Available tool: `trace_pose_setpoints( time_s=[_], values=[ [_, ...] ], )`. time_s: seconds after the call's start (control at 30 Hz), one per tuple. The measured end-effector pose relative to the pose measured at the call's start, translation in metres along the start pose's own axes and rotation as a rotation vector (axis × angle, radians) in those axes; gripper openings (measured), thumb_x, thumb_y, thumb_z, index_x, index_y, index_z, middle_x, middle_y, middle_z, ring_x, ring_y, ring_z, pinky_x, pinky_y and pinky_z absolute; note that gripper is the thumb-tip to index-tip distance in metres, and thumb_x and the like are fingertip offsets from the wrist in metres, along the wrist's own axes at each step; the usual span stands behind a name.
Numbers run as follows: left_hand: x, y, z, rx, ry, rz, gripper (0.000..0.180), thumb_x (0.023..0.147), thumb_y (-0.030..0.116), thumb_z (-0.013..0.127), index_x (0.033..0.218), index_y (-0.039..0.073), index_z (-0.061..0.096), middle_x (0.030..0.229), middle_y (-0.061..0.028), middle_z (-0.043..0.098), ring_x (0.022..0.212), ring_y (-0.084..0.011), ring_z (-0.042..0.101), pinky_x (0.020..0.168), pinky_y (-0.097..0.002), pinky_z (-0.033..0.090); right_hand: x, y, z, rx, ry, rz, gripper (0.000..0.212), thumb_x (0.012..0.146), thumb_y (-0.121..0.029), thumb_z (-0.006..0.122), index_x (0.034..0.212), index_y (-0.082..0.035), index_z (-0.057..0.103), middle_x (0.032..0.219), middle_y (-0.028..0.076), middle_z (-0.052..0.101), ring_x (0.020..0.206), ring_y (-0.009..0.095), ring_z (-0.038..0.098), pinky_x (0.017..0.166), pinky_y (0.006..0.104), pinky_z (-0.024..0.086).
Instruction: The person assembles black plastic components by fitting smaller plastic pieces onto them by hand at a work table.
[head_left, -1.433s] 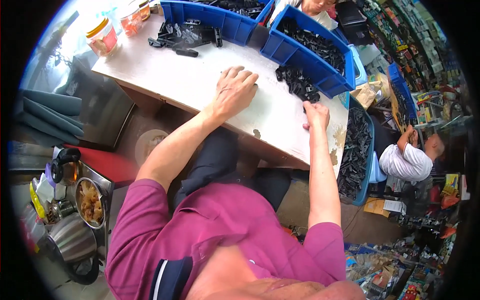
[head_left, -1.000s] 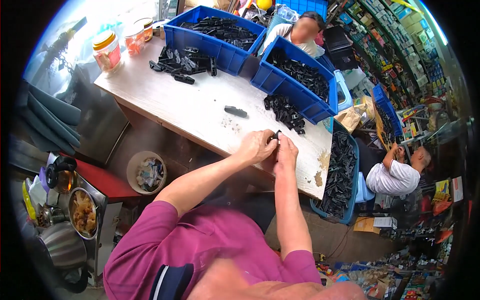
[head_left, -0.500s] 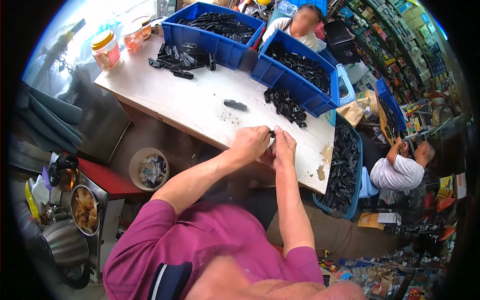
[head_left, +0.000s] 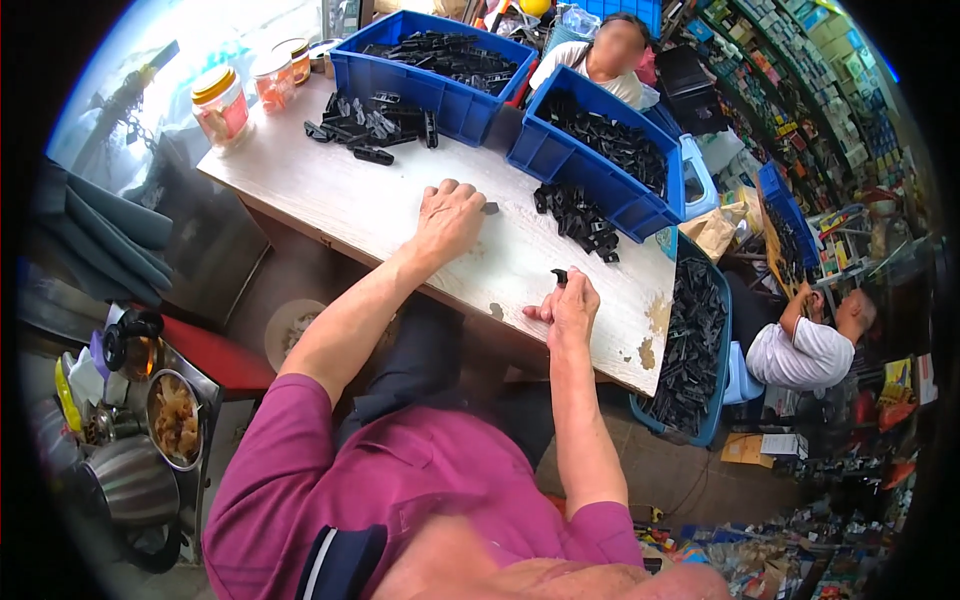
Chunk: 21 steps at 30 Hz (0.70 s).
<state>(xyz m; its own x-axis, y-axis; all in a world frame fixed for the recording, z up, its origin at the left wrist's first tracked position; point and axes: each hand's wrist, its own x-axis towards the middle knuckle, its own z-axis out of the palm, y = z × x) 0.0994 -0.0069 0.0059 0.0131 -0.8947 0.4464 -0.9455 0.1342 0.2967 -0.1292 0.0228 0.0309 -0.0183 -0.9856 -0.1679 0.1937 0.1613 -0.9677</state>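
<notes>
My left hand (head_left: 450, 222) is over the white table with its fingers curled round a long black plastic part; only that part's dark end (head_left: 490, 208) shows at the right of the hand. Nearer the front edge, my right hand (head_left: 572, 312) pinches a small curved black plastic piece (head_left: 559, 276) that sticks up between thumb and forefinger. Its other fingers are bent. To the far left of the table lies a pile of long black parts (head_left: 372, 128). A heap of small black pieces (head_left: 578, 220) lies at the right.
Two blue crates (head_left: 425, 92) (head_left: 590, 165) full of black parts stand at the table's back. Jars (head_left: 220, 108) stand at the far left corner. A teal tub (head_left: 700, 425) of black parts is right of the table. Two other people (head_left: 800, 348) (head_left: 600, 72) sit nearby.
My hands were together at the front edge and have come apart. The left went forward and left onto the long part lying there; the right stays near the edge, holding the small piece.
</notes>
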Motion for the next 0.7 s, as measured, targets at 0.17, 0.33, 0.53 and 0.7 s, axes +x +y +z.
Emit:
trace_pose_setpoints(
  time_s=[0.17,0.33,0.53,0.7],
  values=[
    [-0.007,0.015,-0.010,-0.021,0.058,-0.006,0.021,0.084,0.019,0.064,0.101,0.007,0.064,0.104,-0.0061,0.066,0.104,-0.0283,0.056,0.084,-0.0441,0.043,0.003,-0.001,-0.002,-0.016,0.054,-0.025,0.035,0.101,-0.036,0.045,0.077,-0.010,0.047,0.045,0.000,0.032,0.037,0.013,0.037,0.042,0.0409,0.055],
    [-0.011,0.007,-0.007,0.042,0.057,-0.045,0.018,0.086,0.017,0.062,0.100,0.007,0.063,0.100,-0.0076,0.066,0.101,-0.0286,0.057,0.083,-0.0437,0.044,0.007,0.003,-0.002,0.009,0.067,-0.006,0.039,0.100,-0.036,0.044,0.071,-0.010,0.043,0.045,0.000,0.031,0.037,0.014,0.037,0.043,0.0417,0.055],
    [-0.020,0.020,-0.007,-0.171,0.024,0.019,0.015,0.088,0.014,0.060,0.100,0.005,0.059,0.093,-0.0156,0.065,0.088,-0.0338,0.060,0.078,-0.0432,0.047,0.001,0.005,-0.003,0.059,0.077,0.001,0.030,0.096,-0.030,0.044,0.085,-0.004,0.052,0.057,0.000,0.036,0.041,0.012,0.036,0.041,0.0387,0.054],
    [-0.033,0.043,-0.004,-0.587,0.169,-0.086,0.016,0.092,0.018,0.056,0.090,0.002,0.058,0.083,-0.0198,0.064,0.084,-0.0408,0.061,0.076,-0.0483,0.048,-0.001,0.006,0.001,0.085,0.113,0.018,0.030,0.096,-0.030,0.044,0.082,-0.004,0.051,0.058,0.001,0.037,0.041,0.013,0.037,0.041,0.0344,0.049]
  ],
)
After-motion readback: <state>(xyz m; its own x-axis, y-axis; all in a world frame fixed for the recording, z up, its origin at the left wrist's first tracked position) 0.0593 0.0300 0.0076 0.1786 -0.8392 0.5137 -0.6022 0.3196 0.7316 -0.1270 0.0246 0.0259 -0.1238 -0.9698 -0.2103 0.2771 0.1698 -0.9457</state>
